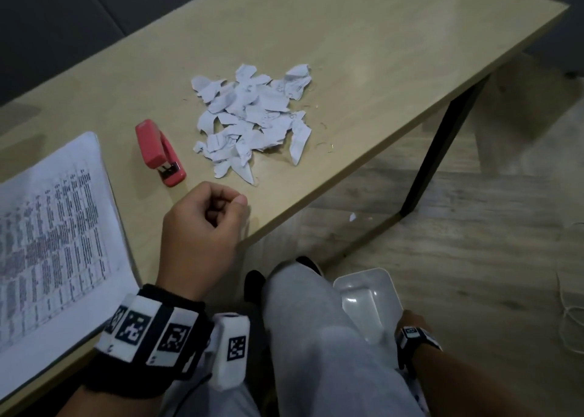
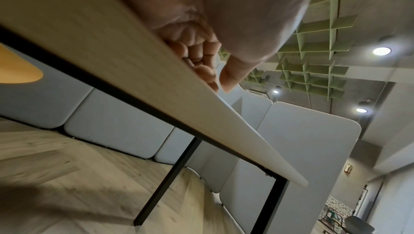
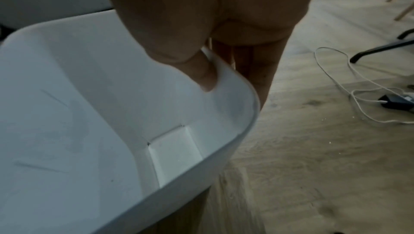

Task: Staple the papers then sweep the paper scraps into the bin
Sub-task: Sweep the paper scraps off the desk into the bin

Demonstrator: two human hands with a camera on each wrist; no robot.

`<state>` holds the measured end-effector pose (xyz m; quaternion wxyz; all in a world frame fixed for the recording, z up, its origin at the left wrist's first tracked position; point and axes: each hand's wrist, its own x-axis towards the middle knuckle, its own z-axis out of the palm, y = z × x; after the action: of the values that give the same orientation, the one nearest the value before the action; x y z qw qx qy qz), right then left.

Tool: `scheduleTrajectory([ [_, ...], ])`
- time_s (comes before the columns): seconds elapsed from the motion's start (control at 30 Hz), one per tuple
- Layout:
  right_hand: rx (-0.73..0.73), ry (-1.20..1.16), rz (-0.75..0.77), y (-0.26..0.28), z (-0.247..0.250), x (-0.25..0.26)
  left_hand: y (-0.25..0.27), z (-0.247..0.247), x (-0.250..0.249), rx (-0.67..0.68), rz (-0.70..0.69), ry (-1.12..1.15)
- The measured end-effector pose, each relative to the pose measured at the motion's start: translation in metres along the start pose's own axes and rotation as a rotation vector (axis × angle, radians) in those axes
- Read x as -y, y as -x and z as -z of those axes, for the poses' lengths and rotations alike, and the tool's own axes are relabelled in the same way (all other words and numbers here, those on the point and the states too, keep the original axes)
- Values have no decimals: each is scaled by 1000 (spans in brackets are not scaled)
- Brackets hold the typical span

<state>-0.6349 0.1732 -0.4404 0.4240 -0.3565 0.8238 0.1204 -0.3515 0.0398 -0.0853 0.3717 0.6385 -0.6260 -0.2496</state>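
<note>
A pile of torn white paper scraps (image 1: 252, 122) lies mid-table, near the front edge. Left of it sits a red stapler (image 1: 159, 152), and a printed paper stack (image 1: 53, 236) lies at the far left. My left hand (image 1: 227, 208) rests as a fist at the table's front edge (image 2: 134, 60), fingers curled (image 2: 201, 71) and holding nothing. Down beside my knee, my right hand (image 1: 410, 318) grips the rim of the white bin (image 1: 376, 287). Its thumb (image 3: 201, 76) is inside the wall and its fingers are outside. The bin (image 3: 89, 96) looks empty.
My grey-trousered leg (image 1: 316, 337) stands between the table and the bin. A black table leg (image 1: 433, 160) slants down to the wooden floor, where one small scrap (image 1: 352, 216) lies. A white cable (image 3: 358, 87) and a black charger (image 3: 396, 103) lie on the floor to the right.
</note>
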Motion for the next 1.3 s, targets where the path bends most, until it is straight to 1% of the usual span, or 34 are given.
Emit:
scheduleTrajectory([
  [0.1,62,57,5,-3,15,9,-2,0,0,15,-4,-11],
  [0.17,48,72,30,-6,33,18,-2,0,-1,17,-1,-26],
  [0.3,-38,72,126,-2,84,37,-5,-1,-11,26,24,-38],
  [0.43,-165,115,202,27,147,67,-12,-3,-27,1,34,-64],
  [0.5,-217,136,255,39,172,86,-16,-6,-34,18,24,-106],
  [0.57,-257,199,322,49,193,106,-21,-10,-41,75,9,-199],
  [0.67,-312,222,345,19,211,127,-30,-17,-52,193,3,-391],
  [0.7,-294,227,341,8,216,133,-33,-19,-55,238,16,-443],
  [0.73,-280,240,353,14,223,140,-35,-21,-59,283,30,-486],
  [0.77,-266,253,364,42,232,148,-36,-22,-62,323,40,-516],
  [0.8,-279,265,400,74,240,154,-35,-24,-65,357,43,-530],
  [0.83,-288,263,427,95,245,158,-34,-26,-68,386,38,-527],
  [0.9,-307,265,443,112,249,162,-28,-31,-72,417,-4,-494],
  [0.97,-304,256,424,113,251,163,-18,-35,-74,429,-79,-445],
  [1.07,-298,288,437,116,258,165,-2,-39,-73,421,-225,-367],
  [1.17,-291,319,443,124,263,166,11,-42,-71,441,-366,-303],
  [1.23,-281,314,430,121,265,165,15,-42,-69,432,-428,-262],
  [1.3,-283,313,434,129,268,164,14,-41,-68,405,-458,-221],
])
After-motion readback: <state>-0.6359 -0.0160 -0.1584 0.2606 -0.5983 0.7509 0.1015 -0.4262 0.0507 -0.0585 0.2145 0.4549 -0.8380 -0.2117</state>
